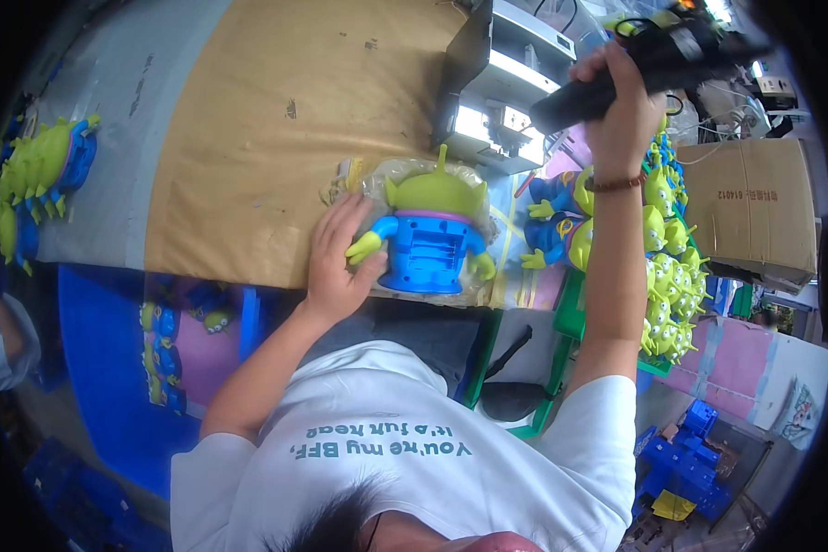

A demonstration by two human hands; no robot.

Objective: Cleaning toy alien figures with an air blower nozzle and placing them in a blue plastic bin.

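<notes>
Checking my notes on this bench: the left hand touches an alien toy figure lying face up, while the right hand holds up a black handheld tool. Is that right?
Not quite: the head view shows the alien toy figure lying face down, back upward. The left hand touches it; the right hand holds up a black handheld tool.

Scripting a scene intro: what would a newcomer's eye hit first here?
The blue-and-green toy, back showing, near the front edge of the brown-covered table, left hand at its side. Then the black tool raised in the right hand, upper right. Below that, many-eyed green heads crowd together at the right.
</notes>
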